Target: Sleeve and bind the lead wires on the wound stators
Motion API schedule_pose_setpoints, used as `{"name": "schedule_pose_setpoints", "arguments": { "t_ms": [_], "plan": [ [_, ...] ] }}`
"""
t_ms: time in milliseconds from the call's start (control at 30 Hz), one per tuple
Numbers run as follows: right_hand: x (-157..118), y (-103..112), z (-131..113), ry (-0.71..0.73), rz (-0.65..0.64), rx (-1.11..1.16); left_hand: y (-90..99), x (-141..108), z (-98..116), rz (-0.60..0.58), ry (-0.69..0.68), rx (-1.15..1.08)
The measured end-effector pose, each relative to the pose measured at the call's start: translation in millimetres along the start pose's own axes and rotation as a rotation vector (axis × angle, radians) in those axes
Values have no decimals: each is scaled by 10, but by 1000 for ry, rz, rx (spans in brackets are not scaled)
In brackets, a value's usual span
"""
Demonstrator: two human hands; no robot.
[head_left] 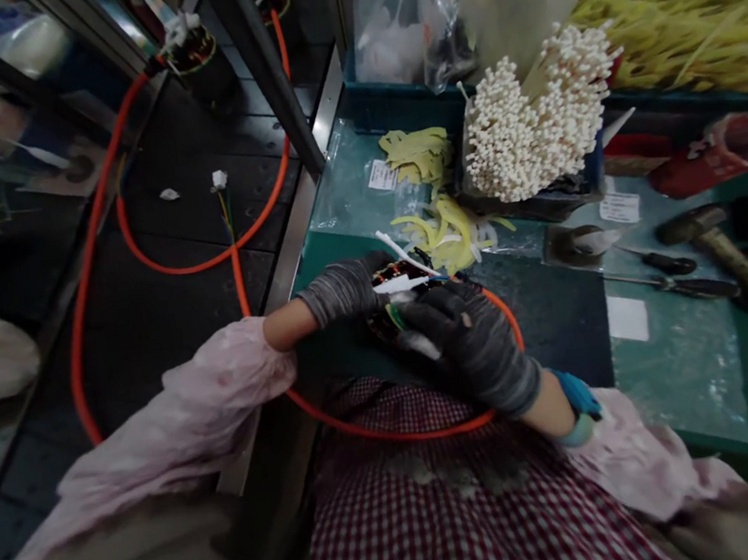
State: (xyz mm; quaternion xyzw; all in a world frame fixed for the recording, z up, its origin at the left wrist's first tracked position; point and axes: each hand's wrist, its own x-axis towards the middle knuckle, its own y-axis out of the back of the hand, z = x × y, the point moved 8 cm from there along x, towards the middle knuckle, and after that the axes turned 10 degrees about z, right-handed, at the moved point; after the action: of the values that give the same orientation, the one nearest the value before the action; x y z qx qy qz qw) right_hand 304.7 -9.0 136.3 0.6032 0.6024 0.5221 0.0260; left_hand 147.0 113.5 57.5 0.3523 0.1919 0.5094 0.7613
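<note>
A round wound part that looks like a motor stator is held between my two gloved hands at the table's near edge. My left hand grips its left side, with the fingertips partly hidden behind it. Around its right side closes my right hand, fingers curled over the top. White sleeving lies across the windings, and another white tube sticks up behind. An orange cable loops from the right of the part, below my hands, and off to the left.
Behind the part lie yellow strips and a box of white-tipped sticks. A hammer and a screwdriver are on the right. Left, the dark conveyor carries another wound part; a metal post rises beside it.
</note>
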Motion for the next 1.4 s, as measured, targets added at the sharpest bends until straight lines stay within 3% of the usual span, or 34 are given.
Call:
{"name": "schedule_pose_setpoints", "arguments": {
  "t_ms": [100, 167, 300, 533, 667, 800, 1133, 1267, 1400],
  "plan": [
    [-97, -253, -52, 89, -55, -244, -48, 5, -61, -177, 64, -93],
    [-155, -339, -62, 121, -55, -307, -58, -44, -100, -169, 147, -217],
    [-247, -373, -51, 107, -92, -255, -99, -235, -80, 49, 292, -564],
    [-498, -295, -244, 16, -101, -209, -146, -841, 280, 288, 349, -893],
    [-565, -389, -269, -77, -193, -214, -113, -1013, 321, 404, 371, -916],
    [-542, -449, -230, -181, -295, -157, -111, -971, 296, 380, 327, -898],
    [-516, -424, -269, -150, -342, -65, 4, -1056, 147, 446, 219, -754],
    [-527, -431, -286, -101, -294, -70, 2, -1079, 133, 423, 179, -726],
    [-571, -537, -275, -152, -339, -48, 58, -1111, 114, 332, 50, -645]
  ]
}}
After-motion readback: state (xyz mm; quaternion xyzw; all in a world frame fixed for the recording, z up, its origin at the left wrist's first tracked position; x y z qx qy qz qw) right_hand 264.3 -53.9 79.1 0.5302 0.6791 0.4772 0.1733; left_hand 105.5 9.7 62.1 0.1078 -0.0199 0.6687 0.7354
